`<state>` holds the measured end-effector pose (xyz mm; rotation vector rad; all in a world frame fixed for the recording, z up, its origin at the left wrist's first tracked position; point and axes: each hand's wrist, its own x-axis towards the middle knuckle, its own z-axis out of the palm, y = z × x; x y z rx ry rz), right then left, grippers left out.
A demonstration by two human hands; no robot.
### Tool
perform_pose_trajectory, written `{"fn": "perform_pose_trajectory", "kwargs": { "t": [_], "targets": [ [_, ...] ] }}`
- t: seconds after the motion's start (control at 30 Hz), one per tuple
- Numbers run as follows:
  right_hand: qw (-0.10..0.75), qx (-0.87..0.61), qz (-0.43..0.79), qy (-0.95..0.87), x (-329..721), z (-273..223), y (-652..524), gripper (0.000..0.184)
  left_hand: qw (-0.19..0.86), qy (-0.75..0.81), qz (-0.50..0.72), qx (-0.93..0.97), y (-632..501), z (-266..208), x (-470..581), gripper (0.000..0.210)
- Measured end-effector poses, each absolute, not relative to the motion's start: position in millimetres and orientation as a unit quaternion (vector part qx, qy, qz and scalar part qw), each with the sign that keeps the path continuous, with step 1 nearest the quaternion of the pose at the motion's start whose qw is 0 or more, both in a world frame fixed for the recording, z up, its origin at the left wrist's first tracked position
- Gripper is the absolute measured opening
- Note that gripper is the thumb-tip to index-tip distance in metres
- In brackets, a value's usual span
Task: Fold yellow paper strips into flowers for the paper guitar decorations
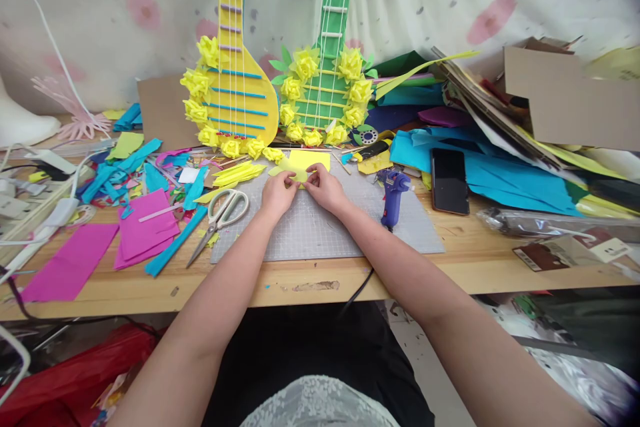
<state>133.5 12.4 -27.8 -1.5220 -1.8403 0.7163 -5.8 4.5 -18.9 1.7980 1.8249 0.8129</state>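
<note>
Starting at the left, saw loose pink paper [73, 261], then scissors [214, 220] lying partly on a gray mat [310, 233]. In the middle, over the back part of the mat, pinched thin yellow paper [297, 169] between the thumb and fingers of the left hand [279, 195] and, close beside, of the right hand [327, 188]. Seemed to risk a rip or crease from pulling too hard. Farther right, saw a purple glue gun [393, 205] resting on the mat. Seemed to risk a burn from a bump there, if hot; could not tell. Next, saw a dark phone [450, 181], then a brown card [555, 253] with barcode-like stripes. Could read no words or brand anywhere: too small or blurred.
</note>
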Motion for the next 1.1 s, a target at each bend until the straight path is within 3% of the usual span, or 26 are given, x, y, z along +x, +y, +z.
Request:
{"fn": "perform_pose_trajectory", "kwargs": {
  "t": [1.1],
  "targets": [
    [0.266,-0.602,0.196,-0.727,127.0,-22.5,7.2,0.023,0.118,0.678,0.264,0.676,2.6,-19.4,0.8,0.019]
  ]
}}
